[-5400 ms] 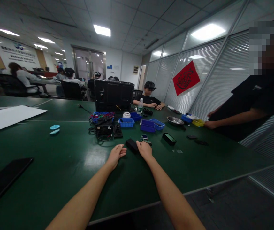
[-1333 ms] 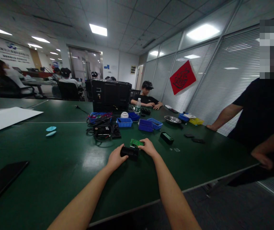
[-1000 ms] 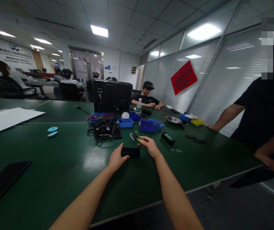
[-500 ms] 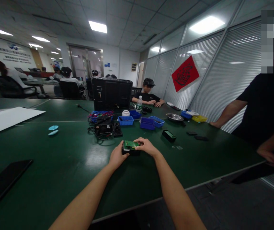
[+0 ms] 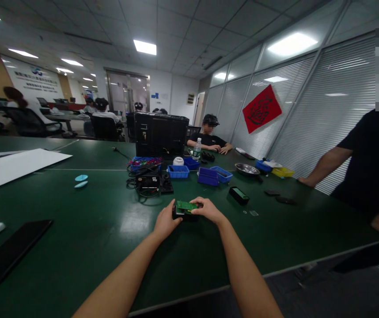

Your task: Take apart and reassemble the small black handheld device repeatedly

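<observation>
In the middle of the head view, my left hand grips the left side of a black case, thumb along its near edge. My right hand pinches the right end of a green circuit board that lies tilted over the case's open top. A whitish part shows beneath the board's left end. My right fingers hide the board's right end. A second black case with a green board inside stands on the table to the right, with a small clear piece and a little ring near it.
Beyond my hands are blue bins, a tangle of cables with a black box, a baseball, a bottle and a metal bowl. A black monitor back stands behind. A person stands at the right.
The camera view has shifted, so everything sits a little further right and lower. The board appears slightly flatter over the case; both hands keep their hold.
</observation>
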Demonstrator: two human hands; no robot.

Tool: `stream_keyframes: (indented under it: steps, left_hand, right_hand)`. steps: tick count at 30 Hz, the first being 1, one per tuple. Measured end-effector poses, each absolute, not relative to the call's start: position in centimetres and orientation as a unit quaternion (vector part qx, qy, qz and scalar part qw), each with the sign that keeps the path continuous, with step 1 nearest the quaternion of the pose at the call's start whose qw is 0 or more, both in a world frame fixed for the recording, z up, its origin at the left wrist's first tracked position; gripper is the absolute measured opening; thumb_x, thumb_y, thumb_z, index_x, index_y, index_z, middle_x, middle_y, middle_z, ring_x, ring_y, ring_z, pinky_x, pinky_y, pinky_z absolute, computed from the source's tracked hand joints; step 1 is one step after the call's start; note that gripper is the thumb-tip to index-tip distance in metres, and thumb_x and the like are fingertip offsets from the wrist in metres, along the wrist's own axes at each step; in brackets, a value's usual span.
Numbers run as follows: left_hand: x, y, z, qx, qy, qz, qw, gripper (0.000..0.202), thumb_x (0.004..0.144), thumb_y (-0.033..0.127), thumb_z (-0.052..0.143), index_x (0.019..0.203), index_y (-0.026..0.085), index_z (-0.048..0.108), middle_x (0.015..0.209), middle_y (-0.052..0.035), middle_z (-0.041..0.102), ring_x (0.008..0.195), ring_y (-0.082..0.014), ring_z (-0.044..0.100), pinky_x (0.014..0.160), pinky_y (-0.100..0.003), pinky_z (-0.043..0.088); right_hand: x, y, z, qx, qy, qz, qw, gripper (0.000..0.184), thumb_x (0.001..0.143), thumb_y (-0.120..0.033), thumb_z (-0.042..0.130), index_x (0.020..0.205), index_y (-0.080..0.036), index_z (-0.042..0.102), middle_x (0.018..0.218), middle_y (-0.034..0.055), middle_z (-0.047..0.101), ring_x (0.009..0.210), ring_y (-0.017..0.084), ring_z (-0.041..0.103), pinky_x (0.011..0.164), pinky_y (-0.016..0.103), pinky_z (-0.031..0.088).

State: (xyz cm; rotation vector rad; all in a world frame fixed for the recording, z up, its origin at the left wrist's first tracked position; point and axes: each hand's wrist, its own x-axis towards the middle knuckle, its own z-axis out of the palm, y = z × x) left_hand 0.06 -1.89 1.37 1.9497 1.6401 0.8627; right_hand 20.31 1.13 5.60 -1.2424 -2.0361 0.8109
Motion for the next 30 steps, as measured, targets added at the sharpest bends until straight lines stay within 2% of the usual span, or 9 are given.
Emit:
stream_keyframes:
  steps: [10,14,17,20,23,27,30]
  left_hand:
    - [0.2,-1.7,1.1,0.713,0.597,0.303,0.209,0.079,0.066,0.031,0.064,0.135,0.021,0.026,0.118,-0.0079,0.055,0.106,-0.0214,0.052,0.09,-0.029,0.036]
    - [0.2,-1.7,1.0,0.712,0.601,0.302,0.204,0.079,0.066,0.03,0.064,0.135,0.02,0.026,0.116,-0.0078,0.056,0.106,-0.0215,0.052,0.089,-0.029,0.037]
    - [0.1,-1.5,0.8,0.713,0.601,0.302,0.199,0.079,0.066,0.031,0.064,0.135,0.02,0.026,0.116,-0.007,0.056,0.105,-0.0213,0.052,0.089,-0.028,0.037]
    - [0.1,-1.4,0.5,0.715,0.599,0.301,0.196,0.079,0.066,0.031,0.064,0.134,0.02,0.026,0.115,-0.0072,0.056,0.103,-0.0214,0.053,0.089,-0.029,0.038]
    - [0.1,-1.3,0.2,0.713,0.596,0.311,0.2,0.078,0.066,0.03,0.064,0.134,0.02,0.026,0.115,-0.0076,0.056,0.104,-0.0209,0.052,0.089,-0.029,0.038]
    - [0.1,-1.0,-0.2,0.696,0.593,0.35,0.203,0.073,0.068,0.025,0.062,0.132,0.019,0.029,0.116,-0.0076,0.055,0.106,-0.0196,0.051,0.091,-0.029,0.037]
    - [0.0,-0.8,-0.4,0.685,0.592,0.375,0.199,0.069,0.069,0.023,0.06,0.131,0.017,0.031,0.114,-0.0072,0.055,0.1,-0.0181,0.054,0.089,-0.03,0.039]
  right_hand:
    - [20.2,1.3,4.9,-0.459,-0.774,0.327,0.289,0.038,0.059,-0.027,0.07,0.095,-0.018,0.065,0.093,0.0032,0.06,0.083,0.017,0.053,0.077,0.03,0.041]
    - [20.2,1.4,4.9,-0.443,-0.757,0.363,0.314,0.044,0.062,-0.03,0.067,0.105,-0.02,0.061,0.103,0.0044,0.06,0.09,0.018,0.054,0.081,0.032,0.041]
    - [20.5,1.4,5.0,-0.457,-0.746,0.358,0.326,0.042,0.065,-0.032,0.065,0.104,-0.019,0.062,0.103,0.0049,0.061,0.089,0.018,0.055,0.081,0.032,0.042]
    - [20.9,1.6,5.0,-0.471,-0.75,0.349,0.307,0.043,0.064,-0.034,0.066,0.103,-0.017,0.062,0.102,0.0057,0.062,0.089,0.018,0.055,0.082,0.033,0.041]
    - [20.9,1.6,4.8,-0.467,-0.767,0.349,0.268,0.054,0.062,-0.036,0.068,0.111,-0.016,0.058,0.106,0.0068,0.06,0.092,0.019,0.054,0.083,0.033,0.041]
    - [20.1,1.6,4.3,-0.479,-0.798,0.296,0.215,0.055,0.059,-0.039,0.07,0.108,-0.017,0.058,0.106,0.0066,0.06,0.093,0.02,0.054,0.081,0.03,0.041]
    - [20.0,2.0,3.8,-0.563,-0.767,0.224,0.212,0.049,0.06,-0.042,0.068,0.101,-0.017,0.06,0.098,0.0063,0.062,0.088,0.02,0.056,0.075,0.028,0.042]
